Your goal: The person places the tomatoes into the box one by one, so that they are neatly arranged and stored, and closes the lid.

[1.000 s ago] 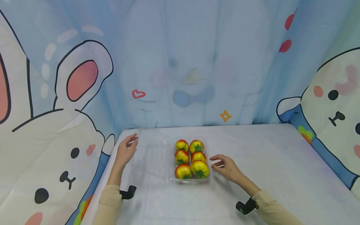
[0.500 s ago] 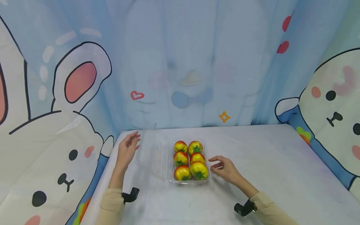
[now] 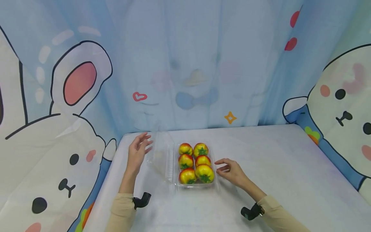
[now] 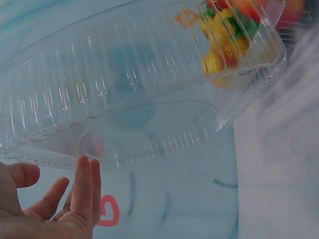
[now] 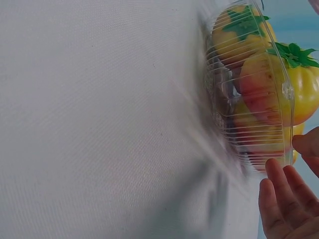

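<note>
A clear plastic clamshell box [image 3: 195, 186] stands on the table, its tray filled with several yellow-and-red, tomato-like fruits [image 3: 204, 174] with green leafy tops. Hinged along the tray's left side, the clear lid [image 3: 162, 154] is tilted partly up. My left hand [image 3: 139, 150] is at the lid's outer edge, and its extended fingertips [image 4: 83, 167] touch or nearly touch that edge in the left wrist view. At the tray's right side is my right hand [image 3: 232, 172]. Its thumb and loosely bent fingertips [image 5: 273, 167] rest by the rim; firm contact is hard to tell.
A white cloth covers the table [image 3: 275, 161]. Behind it hangs a blue curtain [image 3: 197, 64] with cartoon prints. Dark wrist cameras [image 3: 142, 200] sit on both wrists.
My left hand has moved to the right, and the lid has swung up from lying nearly flat to a tilt. The right hand stays beside the tray; the fruits keep their places.
</note>
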A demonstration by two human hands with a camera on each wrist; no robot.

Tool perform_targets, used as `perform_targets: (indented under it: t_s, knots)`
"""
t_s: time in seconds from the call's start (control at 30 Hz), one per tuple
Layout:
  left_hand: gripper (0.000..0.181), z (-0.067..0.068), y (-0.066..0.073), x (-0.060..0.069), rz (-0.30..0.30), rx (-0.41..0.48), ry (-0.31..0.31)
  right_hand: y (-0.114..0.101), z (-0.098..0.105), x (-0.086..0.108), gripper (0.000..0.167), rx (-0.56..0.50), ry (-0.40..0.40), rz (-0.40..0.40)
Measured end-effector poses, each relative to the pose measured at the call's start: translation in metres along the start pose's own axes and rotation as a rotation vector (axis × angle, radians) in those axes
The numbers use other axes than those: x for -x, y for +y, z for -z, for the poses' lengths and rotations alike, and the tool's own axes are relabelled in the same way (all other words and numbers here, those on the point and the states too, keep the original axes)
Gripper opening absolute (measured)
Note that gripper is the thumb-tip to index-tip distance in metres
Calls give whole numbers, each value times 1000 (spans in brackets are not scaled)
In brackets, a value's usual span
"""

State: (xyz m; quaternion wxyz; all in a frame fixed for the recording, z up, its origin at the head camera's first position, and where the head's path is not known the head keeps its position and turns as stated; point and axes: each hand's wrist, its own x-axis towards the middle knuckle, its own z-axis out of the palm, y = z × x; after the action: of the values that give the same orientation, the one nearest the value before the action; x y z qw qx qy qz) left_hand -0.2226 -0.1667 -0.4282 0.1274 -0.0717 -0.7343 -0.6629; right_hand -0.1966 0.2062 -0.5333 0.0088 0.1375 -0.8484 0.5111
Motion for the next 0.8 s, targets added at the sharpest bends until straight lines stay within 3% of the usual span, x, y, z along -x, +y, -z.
perform_targets:
  t_s: [0.2, 0.43, 0.8]
  knots:
    - [38, -11, 2, 0, -8, 25, -36, 1, 0, 2, 27, -11, -4, -12]
    - [42, -19, -7, 4, 11, 82, -79, 4, -3, 3, 25, -20, -7, -27]
    - [47, -32, -17, 8, 47, 32, -112, 4, -2, 1, 25, -28, -7, -12]
